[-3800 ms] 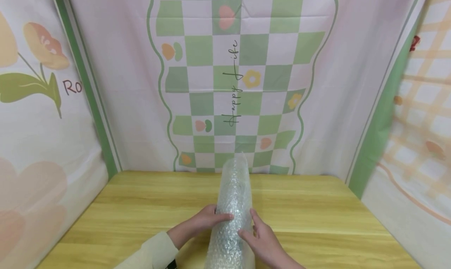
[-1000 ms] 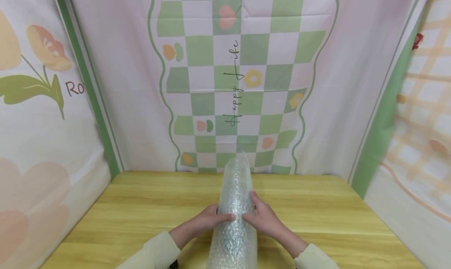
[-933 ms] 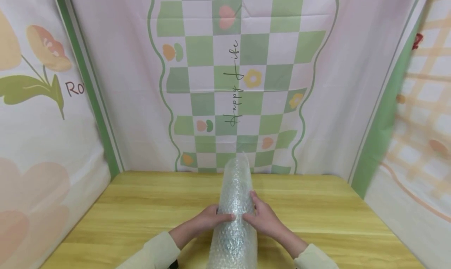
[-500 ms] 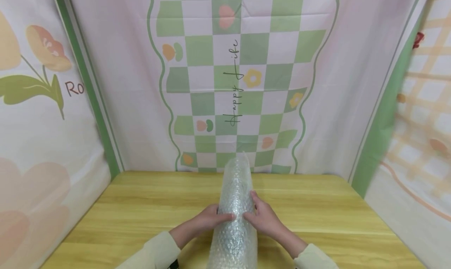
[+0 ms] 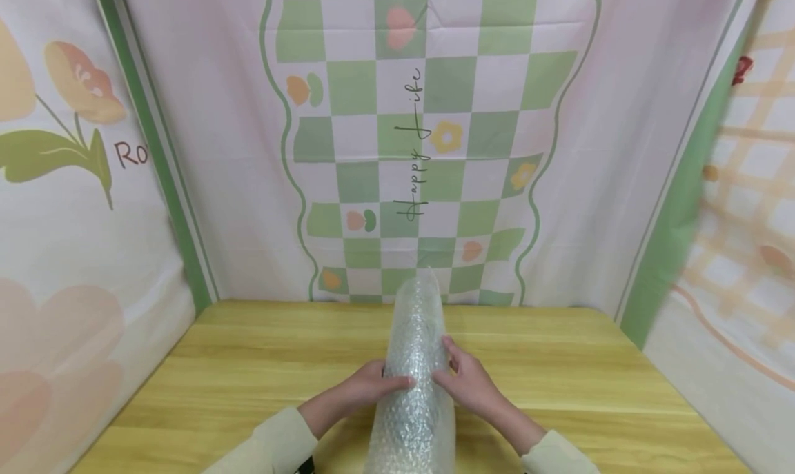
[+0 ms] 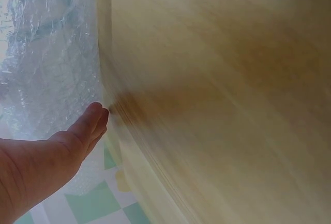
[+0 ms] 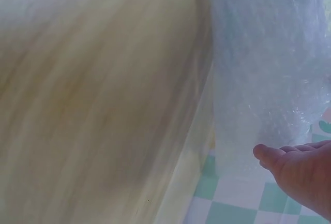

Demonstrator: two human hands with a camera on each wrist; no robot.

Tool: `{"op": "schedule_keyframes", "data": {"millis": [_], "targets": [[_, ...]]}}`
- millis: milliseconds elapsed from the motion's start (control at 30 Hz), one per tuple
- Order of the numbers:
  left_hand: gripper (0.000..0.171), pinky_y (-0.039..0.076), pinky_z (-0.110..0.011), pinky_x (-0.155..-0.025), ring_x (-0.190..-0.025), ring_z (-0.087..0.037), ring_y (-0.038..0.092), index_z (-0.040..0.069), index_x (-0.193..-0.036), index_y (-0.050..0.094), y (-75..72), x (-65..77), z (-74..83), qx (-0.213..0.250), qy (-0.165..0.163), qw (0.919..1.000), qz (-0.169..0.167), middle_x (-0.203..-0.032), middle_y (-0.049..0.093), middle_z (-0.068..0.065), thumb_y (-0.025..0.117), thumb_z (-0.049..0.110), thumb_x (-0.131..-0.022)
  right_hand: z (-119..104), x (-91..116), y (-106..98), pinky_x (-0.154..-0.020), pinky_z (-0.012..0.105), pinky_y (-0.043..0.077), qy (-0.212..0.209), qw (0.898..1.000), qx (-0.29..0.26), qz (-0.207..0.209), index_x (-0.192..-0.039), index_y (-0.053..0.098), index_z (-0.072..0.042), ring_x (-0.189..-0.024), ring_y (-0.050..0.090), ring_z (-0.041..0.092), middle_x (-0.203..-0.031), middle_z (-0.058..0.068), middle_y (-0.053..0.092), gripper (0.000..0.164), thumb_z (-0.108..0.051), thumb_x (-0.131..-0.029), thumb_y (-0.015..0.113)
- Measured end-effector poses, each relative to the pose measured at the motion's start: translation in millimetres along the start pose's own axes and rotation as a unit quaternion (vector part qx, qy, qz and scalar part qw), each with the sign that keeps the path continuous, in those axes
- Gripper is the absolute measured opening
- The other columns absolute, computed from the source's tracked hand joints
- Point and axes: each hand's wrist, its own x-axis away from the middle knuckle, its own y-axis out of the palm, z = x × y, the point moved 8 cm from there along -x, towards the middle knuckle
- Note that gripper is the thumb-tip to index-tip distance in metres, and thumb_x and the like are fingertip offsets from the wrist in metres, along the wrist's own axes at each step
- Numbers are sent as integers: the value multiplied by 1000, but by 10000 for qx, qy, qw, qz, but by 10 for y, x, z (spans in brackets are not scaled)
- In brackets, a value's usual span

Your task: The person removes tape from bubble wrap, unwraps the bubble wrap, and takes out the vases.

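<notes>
A roll of clear bubble wrap [image 5: 413, 419] lies lengthwise on the wooden table [image 5: 248, 350], pointing away from me. My left hand [image 5: 360, 389] holds its left side, thumb laid across the top and the other fingers mostly hidden behind it. On the opposite side my right hand [image 5: 468, 381] holds the right edge, thumb on top and index finger farther along. Both wrist views show the bubble wrap [image 6: 57, 79] beside the hands; the left hand's fingers [image 6: 93, 118] reach along its side. In the right wrist view the bubble wrap [image 7: 269, 69] hangs straight near the fingers [image 7: 269, 154].
Behind the table hangs a curtain [image 5: 397, 184] with green checks and lettering. Printed cloth panels stand at the left [image 5: 62, 253] and right [image 5: 733, 253] of the table. The table's far edge meets the back curtain.
My right hand has moved farther up the roll since the oldest frame. Lately its thumb has slid slightly right, toward the roll's right edge. The left hand has stayed nearly still.
</notes>
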Motion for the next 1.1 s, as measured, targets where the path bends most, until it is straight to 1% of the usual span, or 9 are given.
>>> {"op": "schedule_keyframes", "data": {"millis": [167, 567, 800, 1100], "targets": [[63, 54, -51, -86, -101, -34, 63, -8, -137, 43, -4, -3, -2, 28, -12, 10000, -14, -113, 63, -13, 66, 29, -92, -8, 5, -12, -99, 48, 43, 10, 10000, -47, 9, -147, 26, 10, -129, 37, 51, -154, 23, 25, 77, -13, -85, 64], [61, 54, -51, -85, -100, -33, 63, -8, -135, 44, -11, 8, 13, 53, -32, 10000, 54, -111, 63, -13, 67, 28, -91, -32, 34, -38, -104, 48, 38, -169, 9996, -218, -86, -146, 26, 12, -129, 37, 50, -153, 25, 25, 73, -12, -88, 65], [62, 54, -51, -86, -101, -34, 62, -7, -136, 44, -5, -7, -19, 95, -87, 9999, 20, -113, 63, -13, 67, 29, -91, -23, 39, -42, -106, 47, 34, -250, 9984, -477, -173, -146, 24, 13, -131, 35, 49, -153, 26, 23, 73, -11, -90, 63], [62, 53, -52, -88, -103, -34, 62, -6, -136, 45, 0, -21, -45, 29, -135, 9999, -10, -114, 63, -12, 67, 31, -92, 22, 22, -36, -104, 44, 38, -291, 9952, -849, -403, -147, 19, 13, -133, 32, 47, -154, 26, 17, 73, -9, -91, 60]]}}
